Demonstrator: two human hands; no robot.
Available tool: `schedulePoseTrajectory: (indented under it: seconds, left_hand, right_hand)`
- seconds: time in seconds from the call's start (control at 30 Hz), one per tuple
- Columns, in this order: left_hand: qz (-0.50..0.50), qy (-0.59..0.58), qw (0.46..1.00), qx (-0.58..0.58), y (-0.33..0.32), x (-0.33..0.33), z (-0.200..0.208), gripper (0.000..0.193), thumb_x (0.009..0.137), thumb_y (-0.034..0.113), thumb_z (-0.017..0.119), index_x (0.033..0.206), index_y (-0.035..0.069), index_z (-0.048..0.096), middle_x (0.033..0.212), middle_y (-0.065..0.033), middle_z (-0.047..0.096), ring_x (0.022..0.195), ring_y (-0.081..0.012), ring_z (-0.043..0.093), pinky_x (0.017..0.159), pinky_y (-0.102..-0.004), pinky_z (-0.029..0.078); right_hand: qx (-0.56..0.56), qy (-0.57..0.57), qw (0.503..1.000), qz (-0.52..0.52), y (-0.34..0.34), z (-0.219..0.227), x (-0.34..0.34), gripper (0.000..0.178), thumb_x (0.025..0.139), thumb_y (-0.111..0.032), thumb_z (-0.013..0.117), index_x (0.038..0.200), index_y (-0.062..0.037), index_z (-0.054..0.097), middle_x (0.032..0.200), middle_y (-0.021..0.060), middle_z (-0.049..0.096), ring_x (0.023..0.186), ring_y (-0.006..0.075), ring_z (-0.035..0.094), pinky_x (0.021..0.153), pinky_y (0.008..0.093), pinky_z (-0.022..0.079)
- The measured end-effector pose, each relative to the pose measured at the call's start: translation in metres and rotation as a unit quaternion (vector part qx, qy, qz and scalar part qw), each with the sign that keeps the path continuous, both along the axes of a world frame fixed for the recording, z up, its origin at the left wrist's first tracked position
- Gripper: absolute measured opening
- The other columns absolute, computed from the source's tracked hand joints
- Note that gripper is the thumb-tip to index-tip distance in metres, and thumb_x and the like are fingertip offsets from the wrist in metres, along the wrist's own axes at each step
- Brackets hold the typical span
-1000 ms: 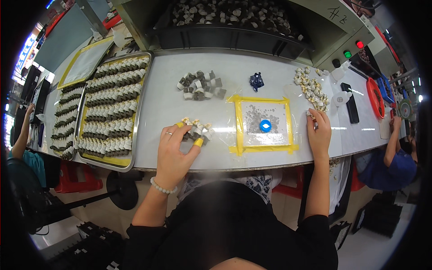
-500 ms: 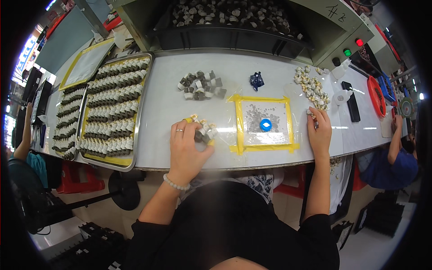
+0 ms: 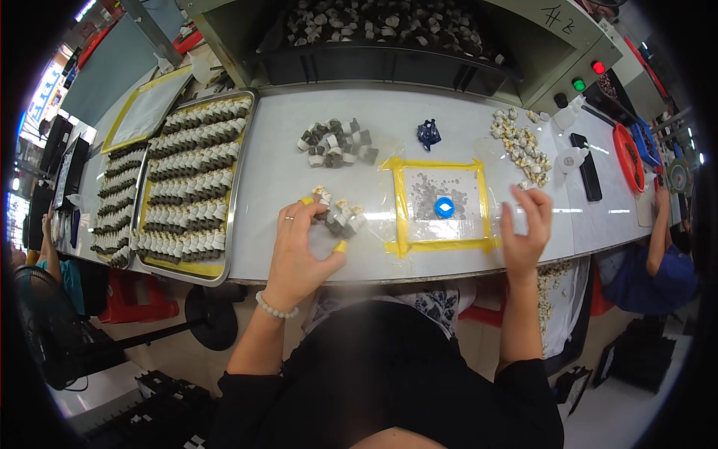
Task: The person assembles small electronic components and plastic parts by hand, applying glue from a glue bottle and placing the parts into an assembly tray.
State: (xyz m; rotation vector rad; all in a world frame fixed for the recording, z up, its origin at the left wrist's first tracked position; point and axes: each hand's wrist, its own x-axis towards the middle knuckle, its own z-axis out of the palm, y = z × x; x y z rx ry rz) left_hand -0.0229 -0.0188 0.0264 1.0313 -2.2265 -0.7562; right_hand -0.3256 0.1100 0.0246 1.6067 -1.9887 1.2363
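My left hand [image 3: 299,243], with yellow covers on some fingertips, rests on the table beside a small cluster of white-and-grey pieces with yellowish tops [image 3: 345,218]. Its thumb and fingers are apart around the cluster's near left side, holding nothing that I can see. My right hand [image 3: 528,232] is raised over the table just right of the yellow-taped square [image 3: 399,209], open, thumb and fingers apart. Beyond its fingertips lies a pile of small white-and-yellow pieces [image 3: 521,146]. A blue round cap [image 3: 444,207] sits inside the grey-spotted square. Farther back is a group of grey-and-white pieces [image 3: 333,142].
At left, a metal tray [image 3: 224,273] holds rows of finished-looking pieces. A black bin [image 3: 389,66] full of pieces stands at the back. A crumpled dark blue thing [image 3: 428,135] lies behind the square. White bottles [image 3: 571,159] and a black bar [image 3: 585,168] are at right.
My right hand has come away from the pile toward me, its fingers now spread; the small piece at its fingertips no longer shows. My left thumb and fingers have opened wider, drawing slightly left.
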Motion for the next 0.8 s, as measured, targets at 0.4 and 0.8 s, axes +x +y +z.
schedulePoseTrajectory:
  seconds: [0.4,0.8]
  left_hand:
    - [-0.008,-0.014,0.998,-0.063,-0.008,-0.005,-0.001,0.042,0.062,0.016,0.076,0.098,0.004,0.057,0.101,-0.0124,0.052,0.100,-0.0311,0.047,0.085,-0.0395,0.042]
    - [-0.027,-0.009,1.000,-0.013,-0.007,-0.005,0.001,0.046,0.062,0.008,0.074,0.106,0.001,0.061,0.109,-0.0143,0.055,0.108,-0.0302,0.048,0.092,-0.0370,0.043]
  right_hand:
    - [0.156,-0.005,0.948,0.279,-0.066,-0.004,0.113,0.038,0.073,-0.012,0.070,0.110,-0.0103,0.063,0.110,0.0121,0.059,0.097,0.0282,0.057,0.081,0.0392,0.046]
    - [0.107,-0.012,0.955,0.278,-0.072,-0.013,0.114,0.031,0.073,-0.008,0.068,0.104,-0.0108,0.066,0.102,0.0060,0.061,0.092,0.0247,0.057,0.077,0.0369,0.046]
